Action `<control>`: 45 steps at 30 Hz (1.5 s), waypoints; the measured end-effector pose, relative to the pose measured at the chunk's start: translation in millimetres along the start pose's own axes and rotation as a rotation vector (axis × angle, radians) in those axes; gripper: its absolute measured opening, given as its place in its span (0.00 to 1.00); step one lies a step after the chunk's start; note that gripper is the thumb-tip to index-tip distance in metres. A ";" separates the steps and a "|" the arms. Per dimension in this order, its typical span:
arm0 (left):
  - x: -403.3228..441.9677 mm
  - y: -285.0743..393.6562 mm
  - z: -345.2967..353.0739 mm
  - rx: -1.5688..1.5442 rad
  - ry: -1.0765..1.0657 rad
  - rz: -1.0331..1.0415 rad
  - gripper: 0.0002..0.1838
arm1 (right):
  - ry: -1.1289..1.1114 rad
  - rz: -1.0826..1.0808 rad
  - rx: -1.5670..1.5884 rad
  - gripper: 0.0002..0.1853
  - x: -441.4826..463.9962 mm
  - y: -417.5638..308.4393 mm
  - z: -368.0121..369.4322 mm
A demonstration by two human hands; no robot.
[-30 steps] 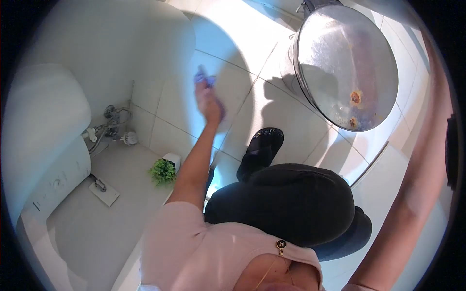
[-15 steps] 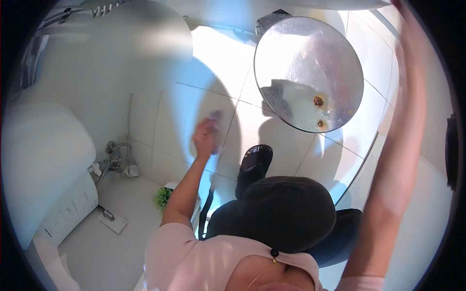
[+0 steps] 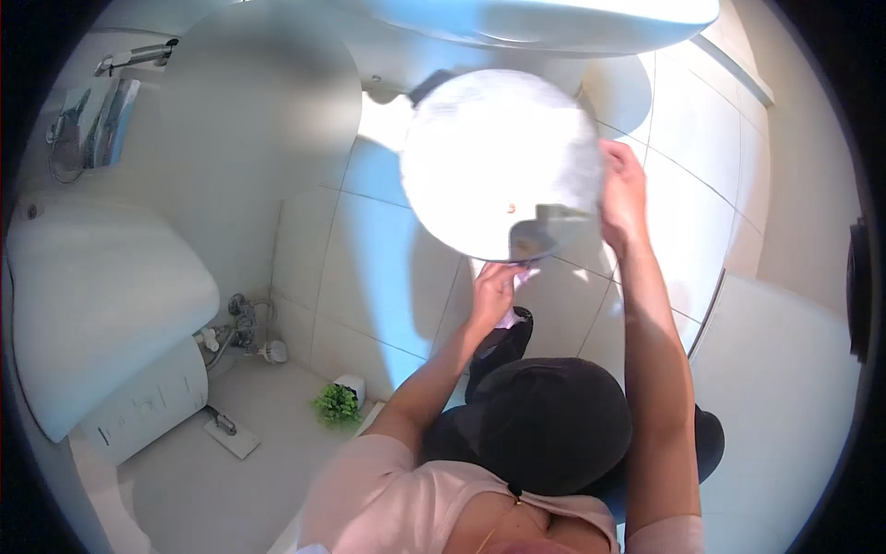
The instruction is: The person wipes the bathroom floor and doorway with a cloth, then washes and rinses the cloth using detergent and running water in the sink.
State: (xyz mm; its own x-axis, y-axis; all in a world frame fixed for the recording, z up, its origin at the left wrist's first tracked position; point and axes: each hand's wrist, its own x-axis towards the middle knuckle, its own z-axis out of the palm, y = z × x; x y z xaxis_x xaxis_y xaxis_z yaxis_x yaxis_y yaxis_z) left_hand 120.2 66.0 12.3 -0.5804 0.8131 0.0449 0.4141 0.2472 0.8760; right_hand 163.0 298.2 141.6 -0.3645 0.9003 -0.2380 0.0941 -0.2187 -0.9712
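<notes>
In the head view, a round, mirror-like metal lid [image 3: 498, 148], apparently of a bin, faces up at me, bright with glare. A small rusty spot and a dark reflection show near its lower edge. My right hand [image 3: 625, 198] is closed on its right edge, with some fingertips hidden. Just below the lid's near edge is my left hand [image 3: 495, 291], its fingers closed on a pale purple cloth [image 3: 522, 277] that hangs partly below the hand. I cannot tell whether the cloth touches the rim.
A white toilet [image 3: 111, 305] stands at the left, with a hand shower [image 3: 272, 351] beside it. A small potted plant [image 3: 338, 403] and a toilet brush holder or similar white plate [image 3: 233, 436] lie nearby. A white basin [image 3: 554, 23] overhangs the far side above the tiled floor [image 3: 692, 212].
My right hand has come down from the upper right to the lid's edge. The lid has shifted left in view. My left hand has moved right with the cloth to the lid's near edge.
</notes>
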 end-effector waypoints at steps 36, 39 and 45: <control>72.9 32.1 167.9 -0.111 -0.625 0.723 0.15 | 0.877 0.256 -0.642 0.09 -105.7 183.6 -264.0; 78.6 41.8 175.8 -0.412 -0.613 0.396 0.13 | 0.996 0.238 -0.639 0.10 -118.1 176.0 -255.7; 244.3 22.8 141.0 -0.087 -0.251 0.246 0.18 | 1.097 0.048 -0.470 0.11 -156.7 204.7 -266.1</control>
State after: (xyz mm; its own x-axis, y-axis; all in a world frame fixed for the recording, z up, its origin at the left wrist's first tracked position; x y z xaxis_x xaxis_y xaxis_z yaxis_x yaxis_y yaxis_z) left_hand 86.7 344.5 -24.4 -0.2761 0.9494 0.1497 0.4522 -0.0091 0.8919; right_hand 485.9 212.6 -18.6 0.6131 0.7860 0.0793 0.4994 -0.3078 -0.8099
